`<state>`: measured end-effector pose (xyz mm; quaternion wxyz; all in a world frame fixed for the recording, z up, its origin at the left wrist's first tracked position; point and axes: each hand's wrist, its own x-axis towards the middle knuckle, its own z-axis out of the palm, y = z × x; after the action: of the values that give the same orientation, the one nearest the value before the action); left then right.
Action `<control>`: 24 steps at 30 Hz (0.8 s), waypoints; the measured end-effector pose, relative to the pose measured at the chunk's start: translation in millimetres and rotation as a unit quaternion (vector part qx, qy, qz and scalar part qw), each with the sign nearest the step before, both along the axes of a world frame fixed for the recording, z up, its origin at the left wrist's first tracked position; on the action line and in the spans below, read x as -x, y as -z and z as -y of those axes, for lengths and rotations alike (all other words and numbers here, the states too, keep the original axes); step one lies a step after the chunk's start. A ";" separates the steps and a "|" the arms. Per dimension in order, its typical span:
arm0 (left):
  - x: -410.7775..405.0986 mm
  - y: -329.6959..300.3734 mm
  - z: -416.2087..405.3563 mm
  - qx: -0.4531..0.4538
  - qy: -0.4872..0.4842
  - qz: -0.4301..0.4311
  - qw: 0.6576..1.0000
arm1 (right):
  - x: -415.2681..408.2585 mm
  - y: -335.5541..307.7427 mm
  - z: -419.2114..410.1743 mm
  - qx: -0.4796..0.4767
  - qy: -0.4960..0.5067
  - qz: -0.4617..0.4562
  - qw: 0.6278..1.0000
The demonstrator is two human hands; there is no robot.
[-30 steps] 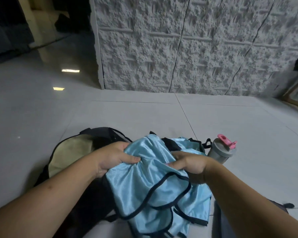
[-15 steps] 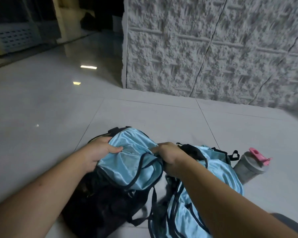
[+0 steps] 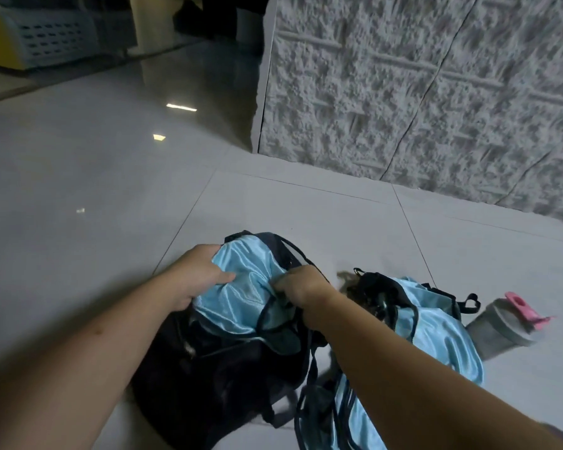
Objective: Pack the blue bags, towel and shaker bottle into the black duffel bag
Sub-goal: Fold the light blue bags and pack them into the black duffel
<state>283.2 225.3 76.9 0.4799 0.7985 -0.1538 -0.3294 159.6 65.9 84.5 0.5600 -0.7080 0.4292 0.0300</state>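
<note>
The person's left hand point(image 3: 198, 275) and right hand point(image 3: 301, 287) are both clamped on the same blue bag point(image 3: 241, 297), the left pressing its far end down and the right bunching fabric and black trim near the middle. This bag sits in the mouth of the black duffel bag point(image 3: 221, 368), only partly inside, with much of its shiny cloth mounded above the opening. The main risk is that slippery fabric springs back out once the hands let go, since nothing holds it down. A second blue bag point(image 3: 436, 326) lies on the tiled floor point(image 3: 78, 190) just beside the duffel, and its dark straps trail under the right forearm; they could snag on the arm or tangle with the first bag's cords and be dragged along. The shaker bottle point(image 3: 498, 329) stands just beyond the second bag, so a sharp tug on that cloth might tip it. The towel is not clearly visible; it may lie out of frame.
</note>
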 end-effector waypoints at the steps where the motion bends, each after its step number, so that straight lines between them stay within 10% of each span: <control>1: 1.0 3.4 0.1 -0.027 0.024 0.010 0.999 | -0.4 3.8 -1.2 0.031 -0.013 -0.026 0.999; 12: 17.0 49.2 20.0 -0.309 0.234 0.099 0.916 | -4.1 33.0 -22.2 0.179 -0.215 -0.194 0.940; 19: 13.3 70.2 32.1 -0.192 0.047 0.199 0.960 | -8.5 54.2 -11.0 0.236 -0.101 -0.131 0.958; 24: 26.0 68.6 38.9 -0.150 0.070 0.403 0.900 | -8.3 54.4 -8.5 0.230 -0.099 -0.117 0.961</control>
<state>257.1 186.5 8.3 0.2267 0.9128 -0.3383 -0.0309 167.8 74.4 30.1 0.3228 -0.8482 0.4144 0.0684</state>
